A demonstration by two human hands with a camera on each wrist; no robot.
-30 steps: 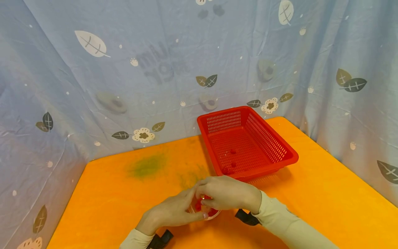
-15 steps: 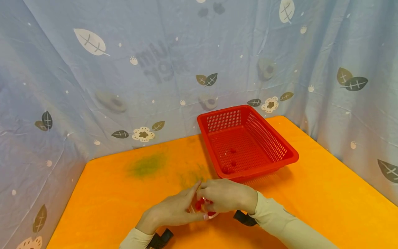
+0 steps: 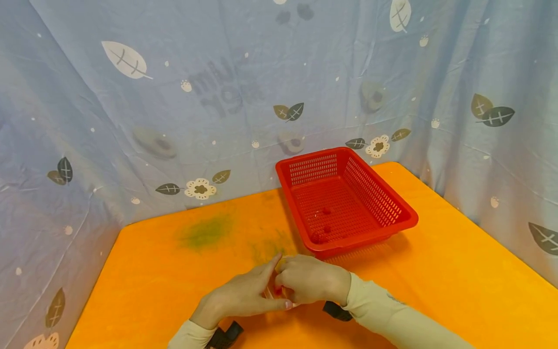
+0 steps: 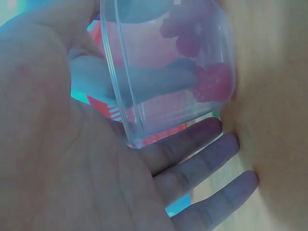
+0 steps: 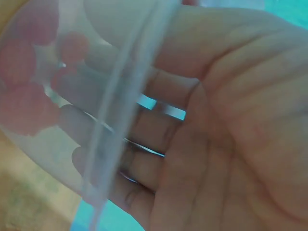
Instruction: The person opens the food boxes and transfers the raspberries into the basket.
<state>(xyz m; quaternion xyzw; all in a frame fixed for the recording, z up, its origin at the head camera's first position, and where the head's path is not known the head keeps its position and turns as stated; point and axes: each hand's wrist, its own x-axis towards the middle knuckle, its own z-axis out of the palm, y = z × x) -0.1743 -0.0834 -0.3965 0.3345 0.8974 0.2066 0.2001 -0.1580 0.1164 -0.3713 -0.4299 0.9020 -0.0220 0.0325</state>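
A clear plastic container (image 4: 154, 113) stands on the table with several small, bumpy red pieces (image 4: 211, 83) inside, raspberry-like in look. My left hand (image 3: 246, 293) holds it from the left, thumb along the near side and the other fingers round the far side. Some of those fingertips (image 4: 248, 180) rest on the table. From the right, my right hand (image 3: 311, 280) reaches down into the container. Its fingers (image 5: 79, 91) are fairly straight inside, the tips right at the red pieces (image 5: 17, 62). The head view hides most of the container behind both hands.
Behind my right hand stands a red perforated basket (image 3: 370, 235), with several small red pieces (image 3: 320, 236) on its floor near the front left corner. The table cover (image 3: 161, 276) is orange with greenish smudges. A blue patterned curtain (image 3: 235, 97) surrounds the table.
My right hand has shifted slightly left and deeper over the container, covering more of it and the red pieces. My left hand and the basket have stayed put.
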